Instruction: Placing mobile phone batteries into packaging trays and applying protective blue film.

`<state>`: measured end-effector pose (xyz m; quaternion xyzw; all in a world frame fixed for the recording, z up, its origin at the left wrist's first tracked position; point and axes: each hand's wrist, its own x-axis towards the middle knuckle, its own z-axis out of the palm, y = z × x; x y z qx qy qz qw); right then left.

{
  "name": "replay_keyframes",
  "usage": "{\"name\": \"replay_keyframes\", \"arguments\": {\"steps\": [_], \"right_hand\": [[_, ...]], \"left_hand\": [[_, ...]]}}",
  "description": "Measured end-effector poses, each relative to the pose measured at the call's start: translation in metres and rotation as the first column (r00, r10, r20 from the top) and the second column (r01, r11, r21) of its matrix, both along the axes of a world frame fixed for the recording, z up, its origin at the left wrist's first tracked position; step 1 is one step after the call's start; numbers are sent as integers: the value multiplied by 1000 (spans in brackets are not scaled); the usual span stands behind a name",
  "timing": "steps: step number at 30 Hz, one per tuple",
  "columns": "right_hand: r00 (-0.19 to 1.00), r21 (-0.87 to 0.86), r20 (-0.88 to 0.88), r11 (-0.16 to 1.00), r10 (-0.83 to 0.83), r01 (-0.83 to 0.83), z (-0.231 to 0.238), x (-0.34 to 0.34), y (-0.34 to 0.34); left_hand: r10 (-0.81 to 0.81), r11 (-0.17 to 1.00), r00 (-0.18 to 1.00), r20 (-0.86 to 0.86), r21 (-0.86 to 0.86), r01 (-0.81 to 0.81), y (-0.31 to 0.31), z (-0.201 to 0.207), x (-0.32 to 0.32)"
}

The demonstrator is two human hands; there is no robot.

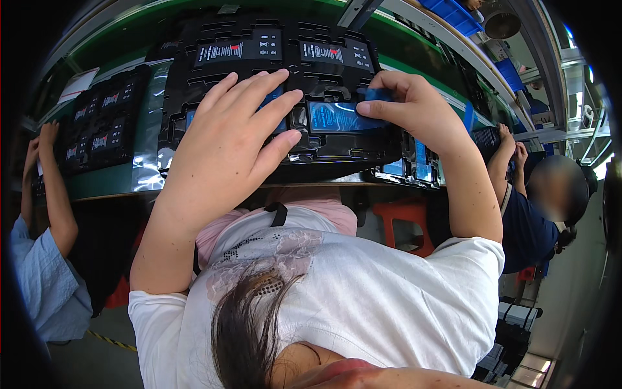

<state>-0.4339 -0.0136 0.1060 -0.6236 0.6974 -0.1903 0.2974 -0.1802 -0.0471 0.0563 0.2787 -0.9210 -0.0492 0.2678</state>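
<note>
A black plastic tray [311,146] lies before me, holding flat black battery packs [330,54] in its pockets. In the near right pocket sits a battery covered with blue film [334,118]. My right hand [414,107] is at that battery's right end, thumb and curled fingers closed on the blue film, with a bit of blue showing between them. Spread wide, my left hand [236,133] hovers over or rests on the tray's left part; which of the two I cannot tell. It partly hides another blue-covered piece [275,107] beneath it.
Another tray of batteries [100,123] lies to the left, by another person's hands [44,146]. A person in dark clothing [534,207] works at the right. Blue-covered pieces [414,162] show beside my tray. A red stool [405,217] stands below the table, and blue bins [453,14] sit beyond.
</note>
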Motion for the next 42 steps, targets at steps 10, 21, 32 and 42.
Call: {"name": "replay_keyframes", "arguments": {"steps": [10, 21, 32, 42], "right_hand": [[991, -112, -123, 991, 54, -68, -2, -6, 4], [808, -425, -581, 883, -99, -198, -12, 4, 42], [895, -342, -430, 896, 117, -282, -4, -19, 51], [834, -522, -531, 717, 150, -461, 52, 7, -10]], "left_hand": [[-87, 995, 995, 51, -39, 89, -3, 13, -6], [-56, 997, 970, 234, -30, 65, 16, 21, -13], [81, 997, 971, 224, -22, -78, 13, 20, -2], [159, 987, 983, -88, 20, -158, -9, 8, 29]]}}
